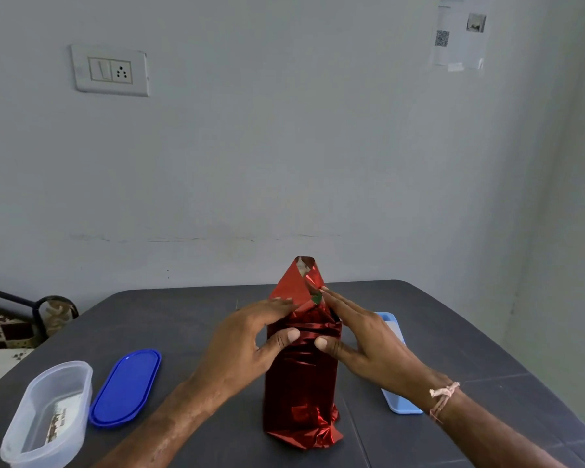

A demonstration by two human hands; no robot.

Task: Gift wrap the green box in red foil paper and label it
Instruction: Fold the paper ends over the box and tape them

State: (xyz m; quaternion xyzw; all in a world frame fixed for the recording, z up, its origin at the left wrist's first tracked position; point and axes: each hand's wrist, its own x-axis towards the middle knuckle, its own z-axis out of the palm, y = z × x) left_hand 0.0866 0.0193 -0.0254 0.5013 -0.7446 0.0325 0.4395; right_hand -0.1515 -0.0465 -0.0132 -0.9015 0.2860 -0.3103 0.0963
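Observation:
The box stands upright on the dark table, wrapped in shiny red foil paper. A small patch of the green box shows at the top fold. A pointed red flap sticks up above the box. My left hand presses the foil on the left of the top, fingers straight over the fold and thumb on the near face. On the right side my right hand does the same, its thumb on the near face close to the left thumb. The bottom end of the foil is crumpled.
A clear oval plastic container with something printed inside stands at the near left, its blue lid beside it. A light blue tray lies right of the box, partly behind my right wrist. A wall stands behind the table's far edge.

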